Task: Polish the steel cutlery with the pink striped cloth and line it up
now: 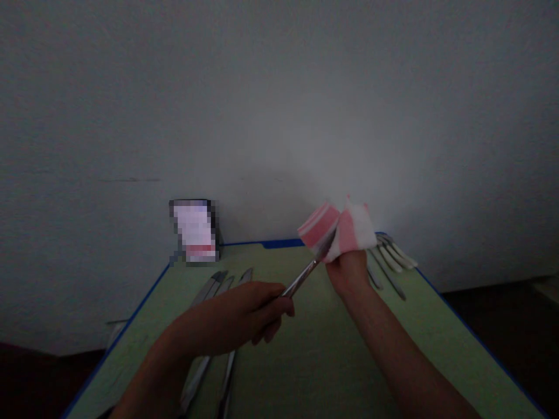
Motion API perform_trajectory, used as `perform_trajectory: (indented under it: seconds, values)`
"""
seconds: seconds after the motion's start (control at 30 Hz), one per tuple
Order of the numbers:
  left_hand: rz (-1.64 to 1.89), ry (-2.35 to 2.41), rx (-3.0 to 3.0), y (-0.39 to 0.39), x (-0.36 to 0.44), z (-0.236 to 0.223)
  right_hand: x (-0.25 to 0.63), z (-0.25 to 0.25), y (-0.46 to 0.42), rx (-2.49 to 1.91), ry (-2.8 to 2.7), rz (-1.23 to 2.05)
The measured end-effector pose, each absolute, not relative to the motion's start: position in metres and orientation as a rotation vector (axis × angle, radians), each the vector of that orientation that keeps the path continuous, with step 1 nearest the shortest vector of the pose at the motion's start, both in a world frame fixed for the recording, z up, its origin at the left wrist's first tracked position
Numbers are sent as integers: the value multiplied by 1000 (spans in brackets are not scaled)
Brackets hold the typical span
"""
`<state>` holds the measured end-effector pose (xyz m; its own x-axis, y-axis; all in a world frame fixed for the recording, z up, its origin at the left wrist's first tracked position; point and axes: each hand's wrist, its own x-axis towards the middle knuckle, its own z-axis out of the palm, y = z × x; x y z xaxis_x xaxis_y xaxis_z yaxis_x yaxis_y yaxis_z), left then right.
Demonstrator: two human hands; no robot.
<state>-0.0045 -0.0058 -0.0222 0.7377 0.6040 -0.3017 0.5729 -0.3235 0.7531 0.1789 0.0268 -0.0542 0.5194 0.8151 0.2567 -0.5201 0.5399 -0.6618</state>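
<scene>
Head view: striped cloth point(356, 228) partly hides the right hand point(350, 269).

The cloth point(357, 230) hides the tip of my knife point(301, 277) and my right hand point(350, 269) fingertips; the screen point(196, 227) is pixelated.

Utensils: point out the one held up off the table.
The held utensil, gripped in the left hand, its far end against the pink-and-white cloth; the other utensils lie on the green table.
</scene>
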Motion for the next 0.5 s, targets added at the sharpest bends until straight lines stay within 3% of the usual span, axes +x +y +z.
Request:
perform_trajectory:
  seconds: [0.27,0.5]
  values:
    - [-1,685,1862,1,-9,-24,172,-48,23,-556,-557,807]
    - [187,960,2101,14,-6,-31,159,-50,16,-901,-824,801]
